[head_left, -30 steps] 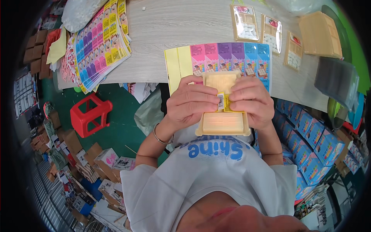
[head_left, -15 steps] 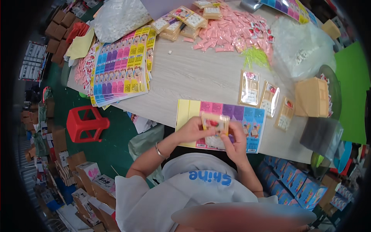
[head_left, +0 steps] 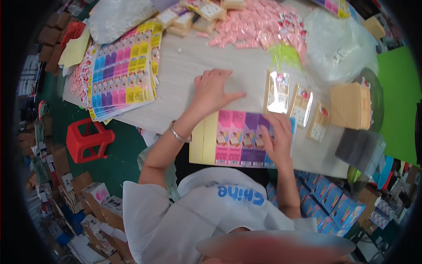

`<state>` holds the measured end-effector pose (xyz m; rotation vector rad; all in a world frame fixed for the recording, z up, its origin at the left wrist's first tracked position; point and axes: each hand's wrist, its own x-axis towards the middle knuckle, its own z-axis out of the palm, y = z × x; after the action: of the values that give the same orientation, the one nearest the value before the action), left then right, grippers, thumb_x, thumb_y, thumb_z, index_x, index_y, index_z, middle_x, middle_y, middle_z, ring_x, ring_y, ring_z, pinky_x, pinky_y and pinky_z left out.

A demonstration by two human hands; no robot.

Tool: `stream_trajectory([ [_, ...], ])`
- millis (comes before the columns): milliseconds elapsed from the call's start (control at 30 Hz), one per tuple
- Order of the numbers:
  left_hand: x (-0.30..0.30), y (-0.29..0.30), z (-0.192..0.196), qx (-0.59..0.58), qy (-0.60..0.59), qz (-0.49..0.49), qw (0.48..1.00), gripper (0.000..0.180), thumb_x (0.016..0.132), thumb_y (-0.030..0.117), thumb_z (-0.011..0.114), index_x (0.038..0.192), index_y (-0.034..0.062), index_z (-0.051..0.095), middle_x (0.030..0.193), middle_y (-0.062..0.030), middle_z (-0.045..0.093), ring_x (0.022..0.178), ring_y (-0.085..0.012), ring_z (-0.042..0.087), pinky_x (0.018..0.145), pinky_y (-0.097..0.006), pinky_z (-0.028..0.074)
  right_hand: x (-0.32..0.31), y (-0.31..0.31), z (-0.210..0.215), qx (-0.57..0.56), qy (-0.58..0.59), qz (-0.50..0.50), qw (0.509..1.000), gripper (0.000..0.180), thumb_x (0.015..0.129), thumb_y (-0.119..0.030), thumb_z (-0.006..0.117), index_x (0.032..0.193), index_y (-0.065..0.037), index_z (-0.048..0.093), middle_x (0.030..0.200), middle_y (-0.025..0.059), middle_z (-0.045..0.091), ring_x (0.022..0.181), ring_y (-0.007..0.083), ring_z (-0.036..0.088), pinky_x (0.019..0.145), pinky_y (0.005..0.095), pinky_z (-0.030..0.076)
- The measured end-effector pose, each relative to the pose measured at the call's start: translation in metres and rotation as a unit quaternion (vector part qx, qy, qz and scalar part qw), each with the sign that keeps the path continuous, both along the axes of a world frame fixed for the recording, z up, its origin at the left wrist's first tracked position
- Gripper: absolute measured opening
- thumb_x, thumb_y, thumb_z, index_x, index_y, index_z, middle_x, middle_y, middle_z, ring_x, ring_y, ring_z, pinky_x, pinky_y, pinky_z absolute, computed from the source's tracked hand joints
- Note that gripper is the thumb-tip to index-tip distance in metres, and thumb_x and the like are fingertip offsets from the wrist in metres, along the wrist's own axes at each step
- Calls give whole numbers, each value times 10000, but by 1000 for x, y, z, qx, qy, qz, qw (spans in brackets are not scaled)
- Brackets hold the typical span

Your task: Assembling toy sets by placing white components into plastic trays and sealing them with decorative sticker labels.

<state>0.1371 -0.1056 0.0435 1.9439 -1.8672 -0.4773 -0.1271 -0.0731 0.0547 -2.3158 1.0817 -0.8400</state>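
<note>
My left hand (head_left: 212,93) is over the table, just beyond the printed card sheet, with thumb and fingers apart and nothing in it. My right hand (head_left: 278,138) rests over the right part of that sheet, fingers parted and holding nothing. The card sheet (head_left: 231,141) has yellow, pink, purple and blue strips and lies at the table's near edge. Beyond my right hand stand three clear-topped cream boxes with white pieces inside: a left box (head_left: 277,94), a middle box (head_left: 301,104) and a right box (head_left: 318,123).
Pink sachets (head_left: 255,24), green sticks (head_left: 285,55) and a clear bag (head_left: 338,46) lie at the back. A stack of printed sheets (head_left: 123,72) is at left, below a pile of boxes (head_left: 206,9). Cream trays (head_left: 350,105) stand right; a red stool (head_left: 90,140) is on the floor.
The cream box that both hands held has left them; where it went I cannot tell. My left hand has moved forward and opened; my right hand has opened over the sheet. The view shifted slightly.
</note>
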Motion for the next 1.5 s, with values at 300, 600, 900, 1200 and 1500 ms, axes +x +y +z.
stream_trajectory([
  [300, 7, 105, -41, -68, 37, -37, 996, 595, 645, 421, 916, 1083, 112, 659, 1083, -32, 617, 1206, -281, 502, 1101, -517, 270, 42, -1, -26, -45, 210, 8, 977, 279, 837, -223, 772, 1080, -110, 696, 985, 56, 635, 1004, 283, 569, 902, 494, 390],
  [600, 26, 116, -37, -32, 41, -29, 998, 99, 938, 190, 684, 998, 112, 683, 988, -41, 657, 1123, -261, 539, 1110, -523, 245, 36, 17, -36, 59, 164, 21, 984, 226, 843, -126, 746, 1053, -72, 680, 1008, 88, 630, 974, 300, 582, 825, 438, 432],
  [900, 7, 104, -54, -117, -40, -7, 992, 127, 970, 212, 605, 929, 104, 656, 959, -49, 633, 1096, -271, 540, 1057, -512, 297, 90, 26, -55, -168, 113, 70, 977, 385, 799, -101, 675, 1182, -115, 711, 1129, 24, 670, 1074, 232, 610, 978, 426, 434],
  [1200, 2, 100, -64, -134, -63, 17, 989, 343, 836, 413, 776, 900, 103, 645, 910, -45, 617, 1018, -286, 522, 1009, -484, 323, 41, 28, 13, -72, 107, 225, 966, 58, 804, -130, 689, 855, -112, 667, 974, 26, 650, 956, 224, 620, 855, 416, 465],
  [1500, -51, 40, -3, -121, -302, -111, 939, 395, 886, 345, 740, 1190, 110, 654, 1227, -80, 639, 1282, -289, 519, 1191, -600, 226, -148, 51, 119, 282, -276, 18, 919, 196, 805, -47, 744, 867, -35, 558, 780, 76, 621, 708, 195, 636, 715, 292, 541],
])
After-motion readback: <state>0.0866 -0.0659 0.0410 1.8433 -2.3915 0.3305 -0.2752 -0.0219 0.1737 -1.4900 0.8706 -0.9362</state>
